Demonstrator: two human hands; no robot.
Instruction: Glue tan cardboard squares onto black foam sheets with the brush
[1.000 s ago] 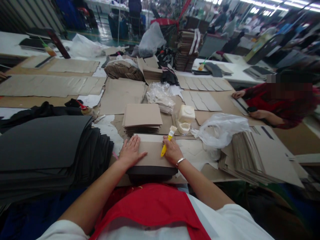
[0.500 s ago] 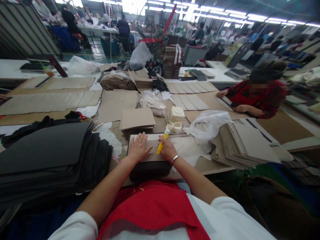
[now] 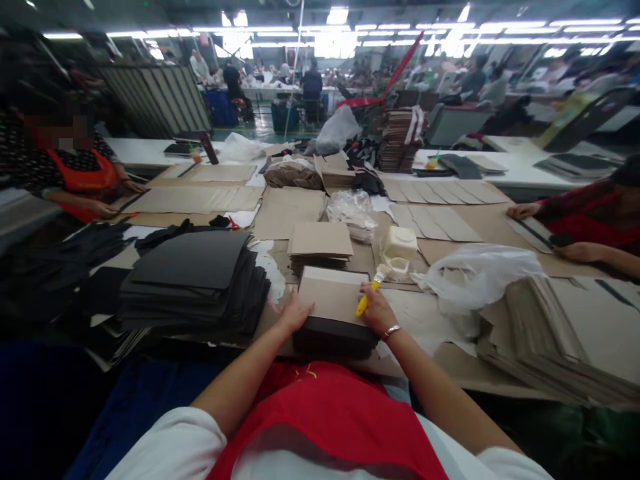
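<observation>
Head view: right hand (image 3: 379, 311) curls round the yellow brush (image 3: 362, 306); left hand (image 3: 296, 311) meets the tan board (image 3: 330, 299), pinch unclear; it's atop the dark stack (image 3: 334, 339), where tilting bristles could smear it.

Brown, Black, Red and Yellow

The brush (image 3: 375, 283) has a yellow handle (image 3: 361, 306) and cream hairs (image 3: 382, 271). The card (image 3: 330, 298) is light brown with a whitish strip (image 3: 335, 276). The sheets under it (image 3: 336, 338) are black, and the big pile (image 3: 187, 267) is dark grey. The near apron (image 3: 320, 410) is bright red with a little yellow mark (image 3: 306, 372). The sleeves (image 3: 173, 440) are white and the bracelet (image 3: 391, 331) is silver. One co-worker's shirt (image 3: 19, 148) is black with pale specks, with an orange apron (image 3: 83, 175). The back screen (image 3: 155, 100) has light and dark stripes.
</observation>
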